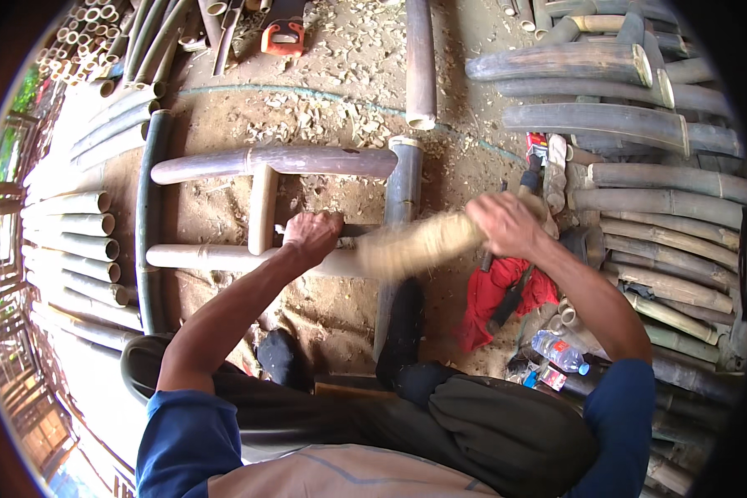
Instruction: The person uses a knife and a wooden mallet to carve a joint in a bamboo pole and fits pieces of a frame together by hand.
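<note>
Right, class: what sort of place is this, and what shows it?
Probably a bamboo workshop: there are stacked grey bamboo poles, a handsaw with an orange-and-black handle, and pale curled shavings scattered over brown ground.

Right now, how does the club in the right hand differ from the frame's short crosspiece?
The club is blurred; the crosspiece looks sharp. The club is gripped in the right hand; the crosspiece sits between two bamboo rails. The club slants across the picture; the crosspiece runs nearly up and down. Both are pale tan.

No lettering can be read
</note>
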